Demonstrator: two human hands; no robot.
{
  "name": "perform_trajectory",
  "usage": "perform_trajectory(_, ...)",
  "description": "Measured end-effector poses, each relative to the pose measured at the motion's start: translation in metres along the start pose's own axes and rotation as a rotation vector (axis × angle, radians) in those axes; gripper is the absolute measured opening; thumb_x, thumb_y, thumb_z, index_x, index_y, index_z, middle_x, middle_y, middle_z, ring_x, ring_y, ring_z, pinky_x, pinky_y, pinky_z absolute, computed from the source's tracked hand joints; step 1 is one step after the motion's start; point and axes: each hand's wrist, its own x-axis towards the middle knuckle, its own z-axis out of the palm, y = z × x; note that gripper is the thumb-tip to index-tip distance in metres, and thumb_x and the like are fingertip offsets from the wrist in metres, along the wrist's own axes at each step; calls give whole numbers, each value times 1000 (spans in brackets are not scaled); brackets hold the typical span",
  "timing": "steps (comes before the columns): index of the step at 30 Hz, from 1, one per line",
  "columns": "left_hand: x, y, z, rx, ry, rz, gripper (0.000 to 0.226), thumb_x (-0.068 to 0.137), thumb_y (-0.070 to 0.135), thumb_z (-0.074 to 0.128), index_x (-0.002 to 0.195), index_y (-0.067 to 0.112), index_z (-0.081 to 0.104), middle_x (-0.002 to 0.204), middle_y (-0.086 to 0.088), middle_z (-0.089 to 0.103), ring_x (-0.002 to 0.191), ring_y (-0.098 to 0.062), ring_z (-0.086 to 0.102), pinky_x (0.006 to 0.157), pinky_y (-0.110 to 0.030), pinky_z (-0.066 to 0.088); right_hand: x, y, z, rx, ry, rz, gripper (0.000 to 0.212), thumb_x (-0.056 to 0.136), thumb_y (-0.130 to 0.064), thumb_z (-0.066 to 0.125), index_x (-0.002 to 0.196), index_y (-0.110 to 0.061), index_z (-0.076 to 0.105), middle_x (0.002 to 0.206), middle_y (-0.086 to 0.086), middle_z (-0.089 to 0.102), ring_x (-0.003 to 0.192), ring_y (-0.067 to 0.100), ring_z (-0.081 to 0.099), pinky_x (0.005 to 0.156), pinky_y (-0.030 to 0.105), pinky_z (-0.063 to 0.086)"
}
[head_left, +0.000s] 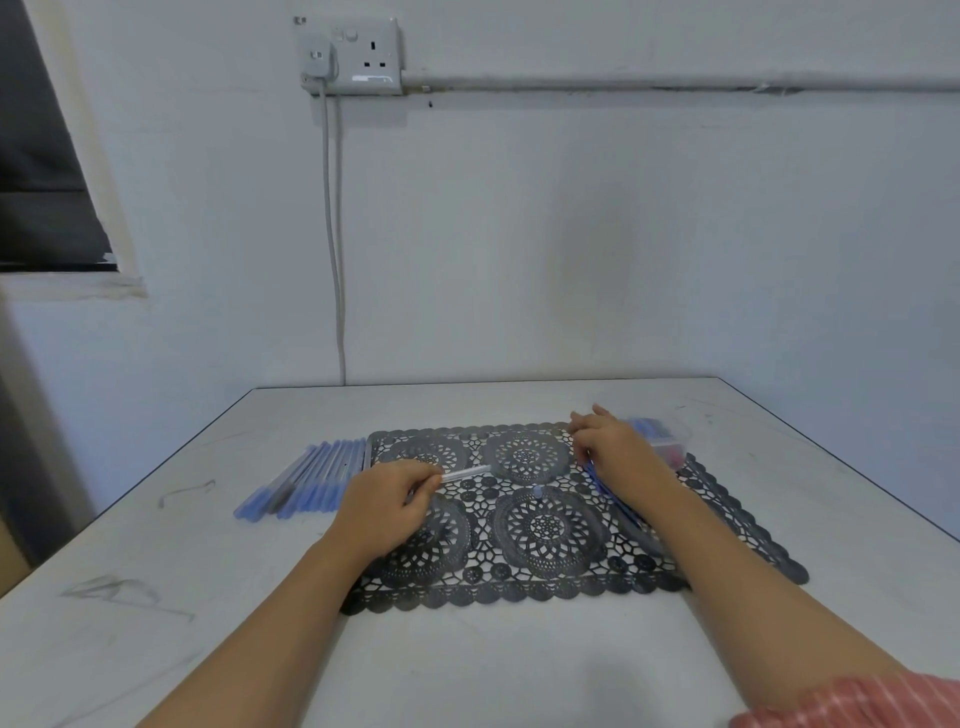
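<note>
left hand (387, 501) pinches a pen tube (467, 473), right hand (621, 449) grips pens (605, 488); either could knock the cap (537, 491) between them.

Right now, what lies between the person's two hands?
In the head view, the black lace-patterned placemat fills the stretch between the left hand and right hand; a small blue cap rests on it, and the left hand's clear pen tube juts in.

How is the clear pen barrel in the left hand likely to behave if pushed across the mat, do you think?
The clear pen barrel, pinched by the left hand, looks slim and hollow, so probably light and stiff. Being round, it may roll, though the openwork mat could catch it.
</note>
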Motion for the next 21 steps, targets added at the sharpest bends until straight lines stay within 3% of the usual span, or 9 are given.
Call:
perform_trajectory(3, 0, 0, 0, -6, -6, -5, 20, 93, 25, 54, 102, 20, 71, 68, 16, 60, 61, 3, 49, 56, -16, 38, -5, 3, 2, 61, -72, -3, 30, 66, 18, 57, 56, -10, 60, 96, 12, 67, 98, 27, 57, 103, 40, 36)
perform_trajectory(7, 0, -1, 0, -3, -14, -9, 20, 93, 25, 54, 102, 20, 71, 66, 17, 58, 59, 4, 48, 54, -15, 35, -6, 8, 3, 43, -219, 44, 27, 65, 18, 54, 58, -6, 64, 107, 10, 64, 104, 22, 53, 89, 28, 38)
perform_trajectory(10, 0, 0, 0, -2, -16, -8, 19, 93, 25, 55, 101, 20, 71, 61, 21, 52, 56, 4, 46, 52, -15, 33, -7, 9, 6, 39, -263, 47, 26, 69, 13, 53, 59, -10, 61, 114, 7, 58, 98, 19, 54, 80, 28, 41)
perform_trajectory(13, 0, -1, 1, -6, -15, -6, 19, 93, 25, 55, 101, 21, 72, 59, 24, 51, 55, 4, 47, 53, -17, 36, -8, 8, 5, 48, -256, 67, 28, 75, 8, 51, 57, -12, 57, 112, 5, 57, 91, 19, 56, 78, 31, 45)
perform_trajectory(21, 0, -2, 2, -21, -37, -17, 38, 86, 41, 40, 98, 22, 72, 58, 18, 54, 54, 2, 48, 50, -19, 38, -9, 6, 0, 14, -269, 44, 46, 60, 19, 49, 47, -25, 43, 107, 1, 59, 94, 16, 55, 83, 33, 46)
